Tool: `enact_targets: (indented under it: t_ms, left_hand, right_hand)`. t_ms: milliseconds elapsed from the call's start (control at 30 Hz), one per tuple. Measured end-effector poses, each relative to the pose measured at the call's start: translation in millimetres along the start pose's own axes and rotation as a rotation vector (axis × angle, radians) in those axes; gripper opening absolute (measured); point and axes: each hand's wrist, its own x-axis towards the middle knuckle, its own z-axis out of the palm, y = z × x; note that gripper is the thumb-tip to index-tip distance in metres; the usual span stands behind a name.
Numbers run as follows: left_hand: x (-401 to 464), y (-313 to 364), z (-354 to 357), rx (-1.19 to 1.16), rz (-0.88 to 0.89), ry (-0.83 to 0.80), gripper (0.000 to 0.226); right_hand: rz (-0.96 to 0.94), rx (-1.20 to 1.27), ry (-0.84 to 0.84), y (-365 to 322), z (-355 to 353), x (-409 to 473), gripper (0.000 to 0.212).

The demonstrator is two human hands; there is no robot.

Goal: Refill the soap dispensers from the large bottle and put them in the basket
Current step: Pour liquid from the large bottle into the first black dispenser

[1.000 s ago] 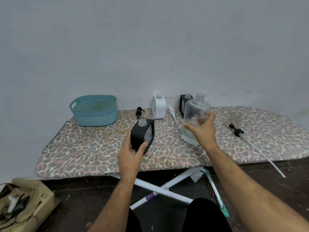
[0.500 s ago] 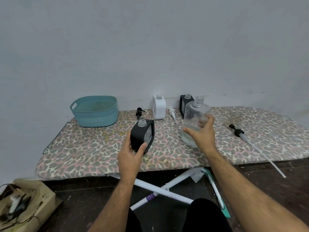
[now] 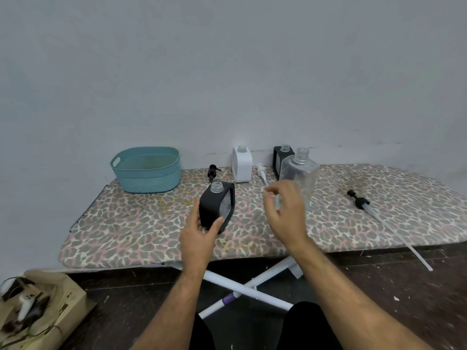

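The left hand [image 3: 199, 236] grips the uncapped black square plastic dispenser [image 3: 217, 207], upright mid-bench. The right hand [image 3: 285, 210], loosely open and empty, hovers before the large clear bottle [image 3: 300, 173] at two o'clock. Regrip low; pour slowly.

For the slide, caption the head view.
Left hand steadies an uncapped black dispenser; right hand hovers open beside the large bottle.

Leopard-print ironing board [image 3: 141, 231] carries teal basket [image 3: 147, 173], three dispensers, large bottle [image 3: 300, 178], loose pumps.
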Motion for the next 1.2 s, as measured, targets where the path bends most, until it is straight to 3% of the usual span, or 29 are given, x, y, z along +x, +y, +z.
enact_targets:
  t_ms: [67,167,300,633,1200]
  left_hand:
    - [0.7,-0.1,-1.5,-0.009,-0.019,-0.018,0.074]
    - [1.8,-1.4,-3.4,-0.045,-0.062,-0.043,0.076]
    - [2.9,-1.4,-5.4,-0.062,-0.085,-0.066,0.079]
    - [11.8,0.4,-21.9,-0.075,-0.105,-0.038,0.062]
    - [31.6,-29.3,-146.5,0.093,-0.137,0.201,0.055]
  right_hand:
    - [0.146,0.061,-0.221,-5.0,14.1,2.5,0.011]
    - [0.455,0.162,-0.458,-6.6,33.8,12.9,0.037]
    - [0.629,0.261,-0.662,-2.4,54.4,23.5,0.063]
    - [0.656,0.381,-0.668,-6.1,94.0,24.3,0.053]
    - [0.511,0.501,-0.864,-97.2,212.3,19.1,0.046]
